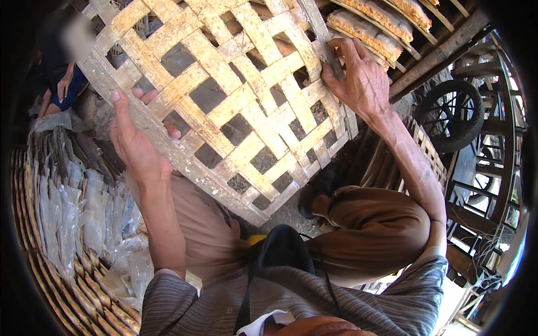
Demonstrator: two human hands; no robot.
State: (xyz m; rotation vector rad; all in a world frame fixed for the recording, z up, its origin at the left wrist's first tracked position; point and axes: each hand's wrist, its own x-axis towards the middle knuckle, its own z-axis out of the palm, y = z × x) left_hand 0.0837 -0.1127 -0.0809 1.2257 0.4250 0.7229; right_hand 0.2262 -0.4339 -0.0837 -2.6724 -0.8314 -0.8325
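A woven bamboo tray [246, 147], an open lattice of pale strips inside a grey wooden frame, is held tilted in front of me above my knees. My left hand [137, 137] grips its left edge, the thumb on the near face and fingertips showing through the gaps. On the right edge, my right hand [358, 78] is closed round the frame, fingers over the rim. Just beyond that hand, thick orange-brown slabs [364, 35] lie in layers on slatted racks.
Left of me stands a stack of bamboo-edged trays [84, 285] with clear plastic sheets [95, 207] hanging over them. Another person's hand [64, 84] shows at the far left. To the right are a spoked black wheel [449, 116] and a dark slatted wooden frame [493, 168].
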